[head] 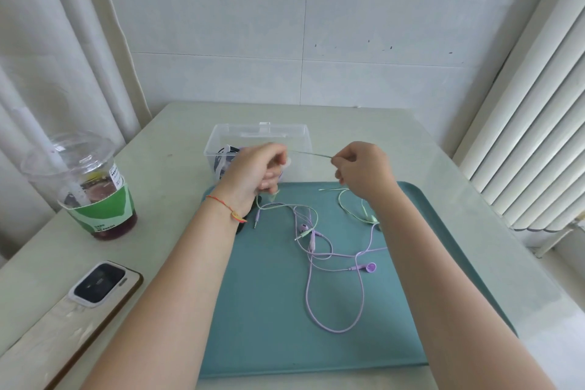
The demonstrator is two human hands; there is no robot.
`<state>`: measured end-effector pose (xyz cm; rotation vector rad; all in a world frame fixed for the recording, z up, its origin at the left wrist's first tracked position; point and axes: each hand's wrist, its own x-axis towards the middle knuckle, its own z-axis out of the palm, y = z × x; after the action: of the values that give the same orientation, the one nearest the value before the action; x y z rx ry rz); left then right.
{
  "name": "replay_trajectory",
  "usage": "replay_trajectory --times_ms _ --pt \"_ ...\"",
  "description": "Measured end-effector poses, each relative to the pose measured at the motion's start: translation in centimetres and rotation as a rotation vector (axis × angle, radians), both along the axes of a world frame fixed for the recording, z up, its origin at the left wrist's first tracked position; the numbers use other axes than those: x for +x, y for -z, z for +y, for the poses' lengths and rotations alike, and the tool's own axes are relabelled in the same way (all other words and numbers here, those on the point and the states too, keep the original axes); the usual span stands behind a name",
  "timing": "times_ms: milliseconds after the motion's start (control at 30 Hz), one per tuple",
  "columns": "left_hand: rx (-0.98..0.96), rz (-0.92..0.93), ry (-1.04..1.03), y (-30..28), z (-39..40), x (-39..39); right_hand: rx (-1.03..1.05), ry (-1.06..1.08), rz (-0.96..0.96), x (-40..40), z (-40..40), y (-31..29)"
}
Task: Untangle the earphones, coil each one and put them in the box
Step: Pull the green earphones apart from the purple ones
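- Pinching a green earphone cable (311,153) tight between them, left hand (253,171) and right hand (364,168).
- Cup (95,187) label reads "BE FRESH"; the other print is blurred.
- Box (259,149) contents are half hidden.

Clear glossy plastic box (259,136), matt teal tray (269,326), smooth rubbery purple earphone cable (332,329), glossy tabletop (177,136)

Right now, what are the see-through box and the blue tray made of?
The box looks like clear, glossy hard plastic: you can see the wall and dark things through it. The tray looks like matte teal plastic, smooth with a rounded raised rim, though it could be coated metal.
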<state>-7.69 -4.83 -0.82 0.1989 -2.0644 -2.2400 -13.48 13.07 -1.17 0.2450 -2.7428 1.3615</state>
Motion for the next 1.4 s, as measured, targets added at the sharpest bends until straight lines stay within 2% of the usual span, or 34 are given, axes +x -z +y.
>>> replay_trajectory --times_ms 100,133,200,300,433,500,600,733,800,867,933,1000,1100,1200,1300,1400 --pt "0.152 0.082 -0.087 -0.3 -0.9 -0.1 0.091 0.144 -0.003 -0.3 0.8 0.1" --pt "0.126 0.094 -0.092 -0.2 -1.2 -0.1 0.130 0.159 -0.005 -0.2 0.9 0.0" --pt "-0.055 0.097 -0.057 0.2 -1.3 -0.1 0.194 0.137 0.017 0.0 0.7 -0.4" --pt "-0.309 0.044 0.087 1.0 -0.6 -0.1 0.148 -0.053 0.163 1.0 -0.3 -1.2" --pt "-0.311 0.059 0.130 1.5 0.4 -0.2 0.143 -0.395 0.189 2.5 -1.9 -1.4" --pt "-0.332 0.074 0.075 1.3 0.3 -0.1 0.153 -0.437 0.183 2.6 -2.1 -1.2" --pt "-0.357 0.054 0.016 1.0 0.0 0.0 0.092 -0.355 0.165 2.2 -1.8 -1.3" --pt "-0.314 0.054 -0.001 0.8 -0.3 0.0 0.032 -0.002 0.212 0.6 -0.6 -0.8" --pt "-0.258 0.053 -0.043 0.6 -0.6 0.0 0.066 0.187 0.196 0.1 0.5 -0.5" --pt "-0.190 0.052 -0.078 0.5 -0.9 -0.1 0.151 0.281 0.176 -0.3 1.4 -0.2" --pt "-0.180 0.041 -0.075 0.4 -0.8 0.0 0.234 0.262 0.165 -0.3 1.5 -0.2" --pt "-0.210 0.024 -0.039 0.5 -0.6 0.1 0.282 0.134 0.199 0.1 0.9 -0.5" --pt "-0.220 0.022 0.055 0.6 -0.2 0.3 0.123 -0.178 0.236 1.6 -0.4 -1.5" --pt "-0.211 0.034 0.099 0.3 0.2 0.5 -0.012 -0.395 0.067 2.8 -1.6 -1.9" --pt "-0.217 0.014 0.103 0.1 0.1 0.6 0.016 -0.313 0.047 2.8 -2.1 -2.0" --pt "-0.127 -0.010 0.121 0.0 -0.4 0.6 -0.049 -0.038 0.107 1.5 -1.2 -1.7"
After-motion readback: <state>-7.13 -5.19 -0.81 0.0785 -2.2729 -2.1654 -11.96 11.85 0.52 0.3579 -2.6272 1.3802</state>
